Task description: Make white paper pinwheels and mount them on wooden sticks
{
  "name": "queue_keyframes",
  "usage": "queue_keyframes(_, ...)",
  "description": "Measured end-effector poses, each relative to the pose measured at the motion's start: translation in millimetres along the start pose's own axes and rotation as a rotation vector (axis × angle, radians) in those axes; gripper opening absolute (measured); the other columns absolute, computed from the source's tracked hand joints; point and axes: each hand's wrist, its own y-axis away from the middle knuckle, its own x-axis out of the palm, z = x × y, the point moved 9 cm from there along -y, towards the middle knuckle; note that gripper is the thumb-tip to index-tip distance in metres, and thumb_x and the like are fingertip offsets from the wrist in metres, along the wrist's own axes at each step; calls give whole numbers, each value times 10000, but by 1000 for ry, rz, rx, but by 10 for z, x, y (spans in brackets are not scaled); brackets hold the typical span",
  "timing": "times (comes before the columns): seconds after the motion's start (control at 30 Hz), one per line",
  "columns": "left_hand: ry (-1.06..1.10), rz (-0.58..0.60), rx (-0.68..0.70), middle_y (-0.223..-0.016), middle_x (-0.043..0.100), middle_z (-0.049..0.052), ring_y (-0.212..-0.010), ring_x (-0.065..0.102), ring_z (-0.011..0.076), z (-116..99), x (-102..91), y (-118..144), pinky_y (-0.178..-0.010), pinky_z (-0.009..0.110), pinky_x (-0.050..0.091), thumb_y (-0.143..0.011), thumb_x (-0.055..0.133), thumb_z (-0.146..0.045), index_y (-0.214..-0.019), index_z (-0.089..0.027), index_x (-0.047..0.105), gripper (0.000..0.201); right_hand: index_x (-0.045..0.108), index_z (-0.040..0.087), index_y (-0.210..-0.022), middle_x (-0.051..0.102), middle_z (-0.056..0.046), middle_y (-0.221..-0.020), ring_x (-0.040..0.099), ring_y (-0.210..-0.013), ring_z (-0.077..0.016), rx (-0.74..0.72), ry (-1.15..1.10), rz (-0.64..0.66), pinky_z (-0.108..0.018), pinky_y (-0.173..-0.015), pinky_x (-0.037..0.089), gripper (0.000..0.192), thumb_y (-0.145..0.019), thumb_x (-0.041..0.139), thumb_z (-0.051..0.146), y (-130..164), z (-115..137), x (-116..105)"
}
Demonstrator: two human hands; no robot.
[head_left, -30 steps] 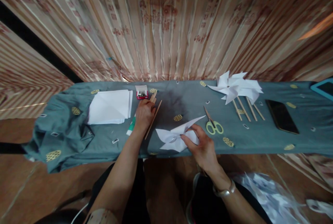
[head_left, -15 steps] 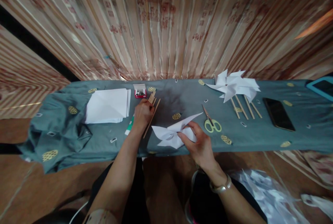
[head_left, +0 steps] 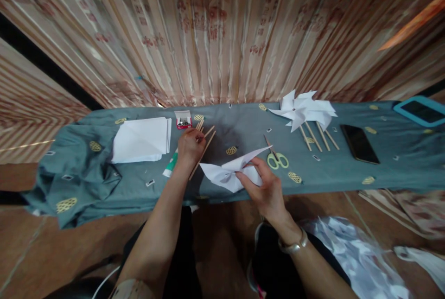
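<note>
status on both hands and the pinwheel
Right hand pinching white paper pinwheel. Left hand at wooden sticks, grip partly hidden. Scissors close by pinwheel's pointed tip.

Bare cloth (head_left: 239,127) leaves passage between sticks (head_left: 208,144) and scissors (head_left: 277,155), but the paper pinwheel (head_left: 222,174) blocks the near side.

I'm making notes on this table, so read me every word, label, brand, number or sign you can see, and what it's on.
No text is readable.
Tube: label too blurred to read.
Box: any print is too small.
Cloth: small marks, too small.
Curtain: printed marks, too blurred.
</note>
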Motion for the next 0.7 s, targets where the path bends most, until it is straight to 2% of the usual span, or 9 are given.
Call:
queue_keyframes(0.07,231,-36,-8,-811,670,45,-755,628,161,-72,-94,23,-741,279,506,-713,601,-165,-721,-162,679,78,605,208,-1088,745,-26,-883,682,-702,-174,-27,25,-29,-280,-644,550,309,-810,651,334,26,53,-63)
queue_keyframes(0.13,508,-16,-68,-749,664,20,-661,606,132,-141,-119,73,-664,257,503,-688,642,-217,-725,-160,678,77,605,221,-1097,745,-19,-887,685,-701,-169,-60,47,-71,-273,-637,552,308,-813,651,331,72,132,-144)
queue_keyframes(0.27,1031,204,-255,-653,670,-6,-595,594,115,-430,42,333,-583,235,491,-570,775,-323,-752,-160,703,254,620,254,-1064,751,-20,-977,715,-753,-170,-185,136,-184,-268,-674,575,246,-827,643,315,237,420,-346)
queue_keyframes(0.33,1178,349,-338,-703,693,3,-642,616,112,-630,119,550,-606,226,494,-522,829,-311,-774,-162,728,309,615,261,-1069,750,-30,-1021,727,-762,-174,-272,208,-228,-271,-693,585,227,-849,627,315,346,604,-443)
queue_keyframes(0.47,1255,569,-438,-717,715,39,-619,624,120,-895,108,993,-594,237,497,-525,868,-309,-797,-145,764,334,590,254,-1127,758,-40,-990,737,-758,-181,-388,330,-265,-255,-658,585,244,-887,603,296,543,870,-586)
queue_keyframes(0.57,1253,637,-458,-683,707,30,-580,597,101,-943,15,1186,-554,210,462,-540,872,-321,-777,-154,777,305,598,255,-1114,756,-47,-1014,736,-772,-185,-453,368,-302,-260,-685,587,230,-885,619,271,662,980,-660)
queue_keyframes(0.7,1203,687,-374,-731,709,25,-591,571,82,-965,-104,1247,-529,181,409,-596,845,-315,-746,-176,786,213,579,254,-1187,758,-66,-989,733,-775,-220,-502,399,-326,-309,-725,596,303,-887,616,280,744,1047,-677)
